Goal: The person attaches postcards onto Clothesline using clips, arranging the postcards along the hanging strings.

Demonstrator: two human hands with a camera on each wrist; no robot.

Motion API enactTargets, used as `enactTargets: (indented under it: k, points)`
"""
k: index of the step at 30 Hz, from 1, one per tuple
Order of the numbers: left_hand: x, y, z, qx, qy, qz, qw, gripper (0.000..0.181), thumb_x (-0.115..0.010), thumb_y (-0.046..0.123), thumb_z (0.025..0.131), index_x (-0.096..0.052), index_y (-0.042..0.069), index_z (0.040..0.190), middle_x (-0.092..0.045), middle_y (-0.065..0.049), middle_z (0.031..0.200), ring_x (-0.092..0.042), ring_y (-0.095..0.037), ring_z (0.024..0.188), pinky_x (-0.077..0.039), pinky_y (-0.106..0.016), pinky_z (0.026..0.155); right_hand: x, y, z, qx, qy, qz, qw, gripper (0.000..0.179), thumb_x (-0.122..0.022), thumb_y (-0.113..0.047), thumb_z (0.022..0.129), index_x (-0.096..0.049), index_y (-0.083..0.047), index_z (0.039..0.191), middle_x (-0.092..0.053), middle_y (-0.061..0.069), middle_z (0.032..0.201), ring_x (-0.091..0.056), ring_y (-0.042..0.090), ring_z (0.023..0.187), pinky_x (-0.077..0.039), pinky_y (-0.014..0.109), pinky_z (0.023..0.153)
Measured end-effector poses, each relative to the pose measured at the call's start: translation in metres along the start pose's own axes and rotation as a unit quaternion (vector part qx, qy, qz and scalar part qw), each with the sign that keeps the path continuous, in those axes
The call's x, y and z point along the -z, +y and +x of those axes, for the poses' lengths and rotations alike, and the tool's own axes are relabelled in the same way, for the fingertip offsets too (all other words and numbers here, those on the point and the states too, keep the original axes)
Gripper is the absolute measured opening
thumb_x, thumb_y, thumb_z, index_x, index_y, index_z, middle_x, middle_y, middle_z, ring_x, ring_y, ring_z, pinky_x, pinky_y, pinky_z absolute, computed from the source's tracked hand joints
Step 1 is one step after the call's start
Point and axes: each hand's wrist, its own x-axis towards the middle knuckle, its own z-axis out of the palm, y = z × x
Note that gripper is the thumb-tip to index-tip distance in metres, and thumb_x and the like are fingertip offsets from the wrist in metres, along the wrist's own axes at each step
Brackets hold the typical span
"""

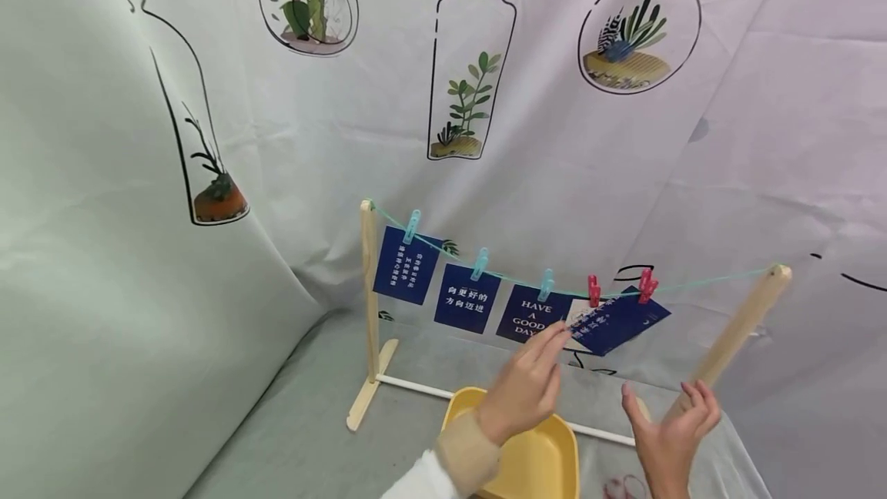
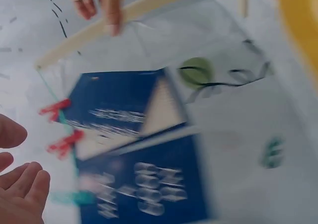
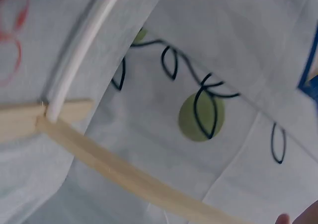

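Note:
Dark blue cards with white lettering hang from a green string (image 1: 700,282). Light-blue clothespins (image 1: 480,263) hold the left ones, such as the "HAVE A GOOD DAY" card (image 1: 530,310). Two red clothespins (image 1: 594,291) sit further right, where a tilted blue card (image 1: 617,322) overlaps a pale surface (image 2: 166,107). My left hand (image 1: 527,383) is raised in front of these cards, fingers extended; in the left wrist view thumb and fingers stand apart with nothing between. My right hand (image 1: 675,430), thumb and fingers spread, is beside the right wooden post (image 1: 738,329) and holds nothing.
A left wooden post (image 1: 369,291) and a white bottom rod (image 1: 412,386) complete the stand. Below my left hand lies a yellow tray (image 1: 571,457). Something thin and pinkish-red (image 1: 624,487) lies near the front edge. A cloth printed with hanging plants forms the backdrop (image 1: 374,129).

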Motion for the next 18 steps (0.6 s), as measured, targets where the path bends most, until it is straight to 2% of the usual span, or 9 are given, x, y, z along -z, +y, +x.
enactTargets:
  k: [3,7,9,12,14,15,16,17,18]
  points:
    - [0.007,-0.003,-0.049,0.066,0.024,-0.039,0.9968,0.049,-0.056,0.001,0.079,-0.046,-0.003,0.127,-0.049,-0.015,0.130,-0.050,-0.024,0.119,-0.036,-0.028,0.099,0.000,-0.011,-0.018,-0.037,0.002,0.008,0.9993,0.076,-0.081,-0.002,0.056,-0.041,0.010,0.119,-0.031,-0.012,0.129,-0.035,0.009,0.113,-0.029,0.018,0.095]
    - [0.022,-0.006,-0.118,0.161,0.044,-0.068,0.9837,0.048,-0.058,-0.002,0.078,-0.049,-0.003,0.125,-0.052,-0.014,0.126,-0.053,-0.027,0.113,-0.037,-0.025,0.098,-0.003,-0.028,-0.050,-0.094,0.010,0.016,0.9954,0.067,-0.079,0.004,0.060,-0.044,0.009,0.116,-0.038,-0.013,0.121,-0.040,-0.001,0.101,-0.035,0.008,0.082]
    - [0.034,-0.006,-0.149,0.226,0.042,-0.062,0.9713,0.048,-0.061,-0.004,0.076,-0.051,-0.001,0.122,-0.054,-0.014,0.122,-0.055,-0.027,0.109,-0.040,-0.024,0.094,-0.003,-0.038,-0.068,-0.139,0.018,0.007,0.9901,0.063,-0.077,0.006,0.061,-0.045,0.009,0.115,-0.041,-0.012,0.114,-0.043,-0.001,0.098,-0.036,0.005,0.077]
    - [0.053,-0.004,-0.185,0.330,0.006,-0.024,0.9436,0.046,-0.065,-0.002,0.073,-0.054,0.001,0.118,-0.057,-0.013,0.117,-0.058,-0.027,0.104,-0.047,-0.028,0.085,0.001,-0.040,-0.097,-0.239,0.018,-0.009,0.9709,0.056,-0.078,-0.001,0.066,-0.048,0.003,0.113,-0.045,-0.010,0.102,-0.046,0.000,0.089,-0.038,0.005,0.069]
    - [0.065,0.000,-0.200,0.395,-0.052,0.016,0.9171,0.045,-0.067,0.006,0.075,-0.055,0.003,0.118,-0.058,-0.011,0.118,-0.058,-0.025,0.104,-0.049,-0.034,0.082,0.005,-0.022,-0.120,-0.284,-0.005,-0.022,0.9587,0.051,-0.079,-0.012,0.069,-0.051,-0.002,0.111,-0.049,-0.006,0.096,-0.049,-0.001,0.081,-0.039,0.005,0.065]
    - [0.070,0.001,-0.206,0.414,-0.079,0.036,0.9062,0.045,-0.068,0.011,0.075,-0.056,0.004,0.118,-0.058,-0.010,0.119,-0.058,-0.025,0.105,-0.048,-0.038,0.081,0.008,-0.006,-0.133,-0.295,-0.037,-0.046,0.9536,0.049,-0.078,-0.019,0.071,-0.052,-0.007,0.111,-0.049,-0.007,0.096,-0.049,-0.004,0.080,-0.039,0.006,0.063]
    - [0.075,0.002,-0.211,0.424,-0.110,0.058,0.8971,0.046,-0.069,0.019,0.076,-0.057,0.006,0.118,-0.057,-0.009,0.121,-0.057,-0.025,0.107,-0.046,-0.044,0.083,0.009,0.018,-0.150,-0.289,-0.062,-0.051,0.9540,0.047,-0.078,-0.021,0.072,-0.055,-0.009,0.110,-0.051,-0.005,0.097,-0.051,-0.004,0.078,-0.041,0.007,0.062]
    - [0.078,0.002,-0.216,0.429,-0.138,0.084,0.8888,0.046,-0.068,0.029,0.078,-0.058,0.009,0.118,-0.056,-0.008,0.123,-0.056,-0.025,0.108,-0.044,-0.049,0.085,0.009,0.049,-0.166,-0.258,-0.089,-0.037,0.9614,0.044,-0.079,-0.017,0.071,-0.057,-0.008,0.108,-0.054,-0.006,0.096,-0.053,-0.005,0.077,-0.042,0.008,0.061]
    - [0.083,0.002,-0.220,0.430,-0.176,0.090,0.8810,0.051,-0.066,0.040,0.079,-0.058,0.010,0.119,-0.055,-0.008,0.126,-0.054,-0.026,0.110,-0.040,-0.053,0.086,0.011,0.082,-0.183,-0.216,-0.127,-0.034,0.9674,0.042,-0.078,-0.015,0.071,-0.059,-0.009,0.108,-0.055,-0.005,0.099,-0.055,-0.005,0.078,-0.043,0.009,0.062]
